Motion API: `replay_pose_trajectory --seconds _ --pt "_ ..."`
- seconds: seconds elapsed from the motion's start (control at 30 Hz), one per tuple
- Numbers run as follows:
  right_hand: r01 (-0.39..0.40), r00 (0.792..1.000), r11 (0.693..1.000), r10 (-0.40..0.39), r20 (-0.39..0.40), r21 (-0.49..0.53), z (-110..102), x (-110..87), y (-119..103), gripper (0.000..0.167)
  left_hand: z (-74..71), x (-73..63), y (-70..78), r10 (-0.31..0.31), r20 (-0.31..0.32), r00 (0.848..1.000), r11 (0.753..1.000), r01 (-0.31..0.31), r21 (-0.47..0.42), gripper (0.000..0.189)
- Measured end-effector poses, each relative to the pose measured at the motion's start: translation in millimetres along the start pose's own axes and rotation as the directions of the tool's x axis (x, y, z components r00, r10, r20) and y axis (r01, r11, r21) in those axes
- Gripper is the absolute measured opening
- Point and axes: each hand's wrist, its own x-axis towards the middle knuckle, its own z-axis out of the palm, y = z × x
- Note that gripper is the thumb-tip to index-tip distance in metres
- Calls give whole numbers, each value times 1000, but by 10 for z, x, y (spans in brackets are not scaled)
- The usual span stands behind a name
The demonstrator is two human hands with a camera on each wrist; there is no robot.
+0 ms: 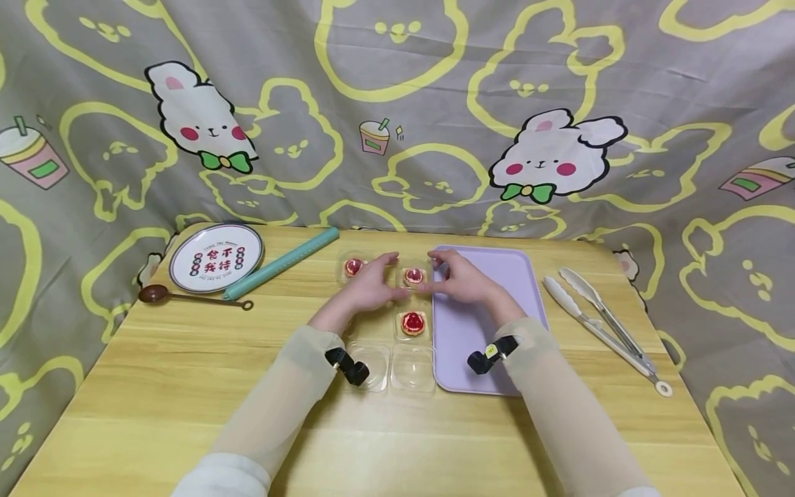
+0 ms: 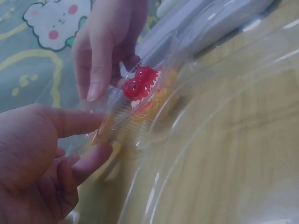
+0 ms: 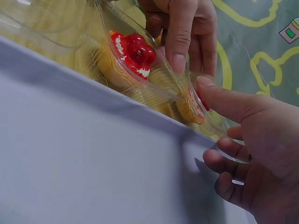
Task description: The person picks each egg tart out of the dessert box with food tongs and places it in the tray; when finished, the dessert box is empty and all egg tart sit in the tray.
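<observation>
Gripping a clear plastic box [image 1: 413,264] from opposite sides with left hand [image 1: 366,284] and right hand [image 1: 464,277], thumbs and fingers bent to its walls. Placed toward the far edge of the table [image 1: 186,386], just beside the left edge of the lavender tray [image 1: 481,324]. From the head, can see much that stays outside both wrist views: a printed plate [image 1: 216,258] and a teal bar [image 1: 282,264] toward the table's far left corner, a brown spoon [image 1: 155,294] near the left edge, tongs [image 1: 616,326] near the right edge. From the wrists, can make out the box's ribbed plastic and the digits along its sides, plus white piping on the nearer tart [image 3: 133,56]. Cannot tell whether the gripped box is fully closed. Inside it, holds a small round tart [image 1: 413,277], red-topped with a pale rim over a golden crust; appears only side-on through plastic from the wrists.
</observation>
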Motion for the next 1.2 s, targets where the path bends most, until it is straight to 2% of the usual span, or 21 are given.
replay_pose_trajectory --seconds 0.1,0.3,0.53,0.77,1.2 --pt "9 1000 1000 -9 3 -14 1 14 -17 85 5 28 13 -3 12 1000 1000 3 -16 100" --pt "35 999 998 -34 35 -42 -1 52 -6 80 31 80 18 -13 25 1000 1000 13 25 96" --pt "32 998 999 -31 52 -26 -5 76 16 73 61 142 6 6 43 999 999 -8 42 93" --pt "33 999 999 -33 12 36 42 84 21 56 71 165 -5 3 59 998 1000 -2 -8 89" --pt "15 999 997 -12 -42 71 102 46 9 59 64 165 16 -31 92 995 999 35 -40 77"
